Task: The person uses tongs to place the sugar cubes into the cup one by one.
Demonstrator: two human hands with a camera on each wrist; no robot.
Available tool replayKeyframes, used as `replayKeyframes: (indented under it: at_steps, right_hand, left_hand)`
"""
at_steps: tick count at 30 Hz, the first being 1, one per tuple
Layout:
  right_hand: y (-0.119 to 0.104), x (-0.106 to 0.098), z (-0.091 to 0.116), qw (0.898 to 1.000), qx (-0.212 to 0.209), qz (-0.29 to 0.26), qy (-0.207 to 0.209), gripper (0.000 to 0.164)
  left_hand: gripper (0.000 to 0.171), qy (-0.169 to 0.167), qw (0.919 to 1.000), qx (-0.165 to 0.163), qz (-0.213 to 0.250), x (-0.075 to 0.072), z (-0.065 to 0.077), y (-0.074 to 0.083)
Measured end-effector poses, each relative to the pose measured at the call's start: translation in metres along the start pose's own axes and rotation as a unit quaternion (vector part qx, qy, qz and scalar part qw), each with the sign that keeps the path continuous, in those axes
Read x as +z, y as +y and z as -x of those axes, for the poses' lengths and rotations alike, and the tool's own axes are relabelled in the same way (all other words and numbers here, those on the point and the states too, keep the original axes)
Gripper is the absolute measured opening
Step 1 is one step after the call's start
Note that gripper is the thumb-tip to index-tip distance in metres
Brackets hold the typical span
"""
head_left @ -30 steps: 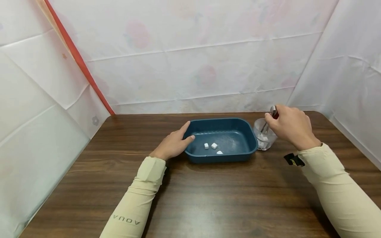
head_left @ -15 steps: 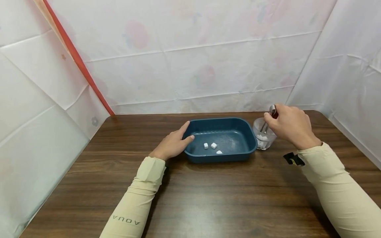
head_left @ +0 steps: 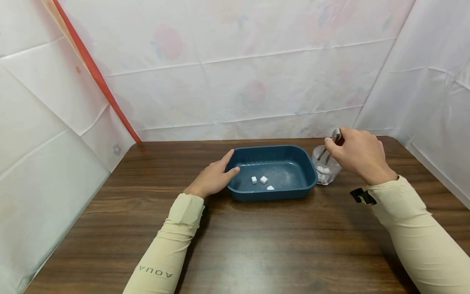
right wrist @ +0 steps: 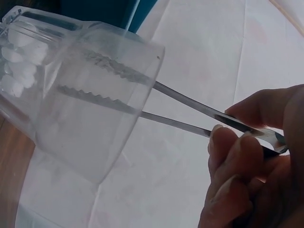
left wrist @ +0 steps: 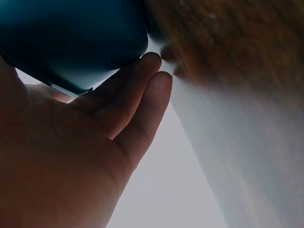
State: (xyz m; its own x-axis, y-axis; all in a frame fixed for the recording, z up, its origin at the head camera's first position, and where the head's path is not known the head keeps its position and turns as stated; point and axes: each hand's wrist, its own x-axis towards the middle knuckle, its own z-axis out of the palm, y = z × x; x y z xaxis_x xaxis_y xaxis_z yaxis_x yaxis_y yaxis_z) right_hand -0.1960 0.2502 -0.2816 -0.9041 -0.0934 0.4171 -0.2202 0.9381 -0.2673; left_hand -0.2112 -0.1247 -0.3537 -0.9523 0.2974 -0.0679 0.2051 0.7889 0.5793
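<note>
My right hand (head_left: 360, 155) grips a pair of metal tongs (right wrist: 190, 107), thumb on one arm and fingers on the other. The tongs' serrated ends reach inside a clear cup (right wrist: 114, 147), apart from each other with nothing seen between them. Several small white cubes (right wrist: 21, 71) lie at the bottom of that cup. To its left stands a dark blue rectangular tray (head_left: 271, 195), with white cubes (head_left: 263, 179) on its floor. My left hand (head_left: 211, 177) rests against the tray's left side, its thumb over the rim. Fairly straight fingers touch the outer wall in the left wrist view.
A brown wood-grain table (head_left: 235, 245) carries the tray and cup near its back edge. White patterned sheeting (head_left: 235, 81) hangs behind and at both sides, with a red strip (head_left: 92, 69) at left. The cup stands close to the tray's right end.
Inside the cup, the tongs' tips have spread and shifted slightly, and a white piece seen near them half a second ago no longer shows there. The left hand and tray stay put.
</note>
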Motion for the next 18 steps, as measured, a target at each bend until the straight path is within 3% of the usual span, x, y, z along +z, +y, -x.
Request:
replayKeyframes:
  at_steps: [4, 13, 18]
  right_hand:
    - [0.0017, -0.0028, 0.0011, 1.0, -0.002, -0.001, 0.028, 0.039]
    - [0.0015, -0.0091, -0.0009, 0.996, 0.038, -0.02, 0.079, 0.036]
    - [0.0031, -0.0103, -0.0006, 0.995, 0.038, -0.025, 0.09, 0.034]
  left_hand:
    - [0.072, -0.003, 1.0, -0.002, 0.002, 0.0011, 0.001, -0.0003]
    - [0.072, 0.003, 1.0, 0.004, 0.002, 0.0, -0.0014, -0.0008]
    - [0.072, -0.001, 1.0, 0.004, -0.001, 0.0016, -0.001, -0.0013]
